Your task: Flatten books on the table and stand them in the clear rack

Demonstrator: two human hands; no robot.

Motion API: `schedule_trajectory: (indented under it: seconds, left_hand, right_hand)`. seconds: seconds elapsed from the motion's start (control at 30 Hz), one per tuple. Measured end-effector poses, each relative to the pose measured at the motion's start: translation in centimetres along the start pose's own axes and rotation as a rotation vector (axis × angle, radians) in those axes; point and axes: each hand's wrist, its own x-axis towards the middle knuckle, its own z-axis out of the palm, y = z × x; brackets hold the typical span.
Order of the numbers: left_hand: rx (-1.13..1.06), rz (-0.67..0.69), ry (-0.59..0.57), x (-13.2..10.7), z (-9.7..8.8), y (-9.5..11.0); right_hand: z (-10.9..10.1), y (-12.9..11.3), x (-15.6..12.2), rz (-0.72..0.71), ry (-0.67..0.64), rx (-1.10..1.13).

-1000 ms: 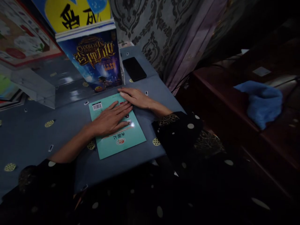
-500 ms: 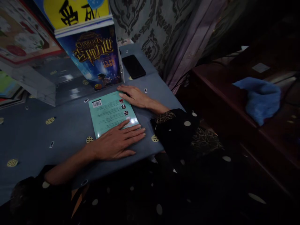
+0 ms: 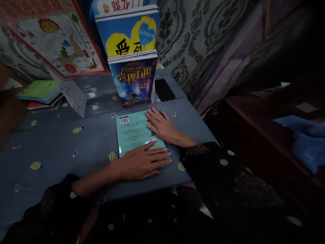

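Observation:
A teal book (image 3: 132,132) lies flat on the table, with a barcode at its far left corner and lines of small print. My left hand (image 3: 143,161) rests palm down across its near edge, fingers stretched to the right and slightly apart. Over the book's far right edge lies my right hand (image 3: 164,127), also flat, its fingers pointing away from me. It covers part of the small pictures along that edge. Neither hand grips anything.
Behind the book, a clear stand (image 3: 81,101) holds upright books, a dark blue one (image 3: 137,81) in front. A black phone (image 3: 165,89) lies to its right. Stacked books (image 3: 42,93) sit at the left. A blue cloth (image 3: 308,142) lies on the dark red surface at right.
The view has swung left and up, so everything sits farther right and lower. My right hand has shifted a little farther over the book's right edge. My left hand stays on the near edge.

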Motion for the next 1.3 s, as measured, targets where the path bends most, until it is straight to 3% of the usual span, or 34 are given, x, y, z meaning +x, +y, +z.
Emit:
schedule_trajectory:
  seconds: [0.17,0.43,0.57,0.63,0.73,0.8,0.87,0.97,1.1,1.3]
  left_hand:
    - [0.039,0.021,0.114,-0.6,0.5,0.3]
    - [0.186,0.059,0.147,-2.7,0.4,2.1]
    - [0.07,0.011,0.21,-5.3,-0.2,2.5]
    - [-0.035,-0.092,0.239,-6.6,-1.1,1.7]
    - [-0.15,-0.396,0.332,-7.9,-2.6,-1.3]
    - [-0.225,-0.604,0.457,-8.3,-3.2,-4.1]
    - [-0.317,-0.723,0.551,-8.4,-3.4,-6.8]
    - [-0.389,-0.763,0.602,-8.2,-3.0,-9.5]
    - [-0.418,-0.724,0.567,-8.1,-2.2,-10.2]
    - [-0.51,-0.727,0.595,-8.6,-1.6,-10.3]
  right_hand:
    - [-0.2,-1.5,-3.0,-0.033,-0.025,-0.016]
    - [-0.5,-3.4,-7.8,-0.075,-0.065,-0.051]
    - [-0.8,-4.4,-9.6,-0.083,-0.063,-0.066]
    - [-1.1,-5.4,-9.9,-0.085,-0.061,-0.072]
    - [-1.3,-8.0,-9.2,-0.159,-0.1,-0.054]
    - [-1.1,-10.2,-8.2,-0.244,-0.147,-0.03]
    - [-0.4,-12.4,-6.9,-0.326,-0.188,-0.015]
    - [0.8,-14.4,-5.1,-0.463,-0.218,-0.007]
    - [1.6,-14.4,-3.2,-0.596,-0.263,0.028]
    - [1.0,-12.6,-0.5,-0.546,-0.338,0.095]
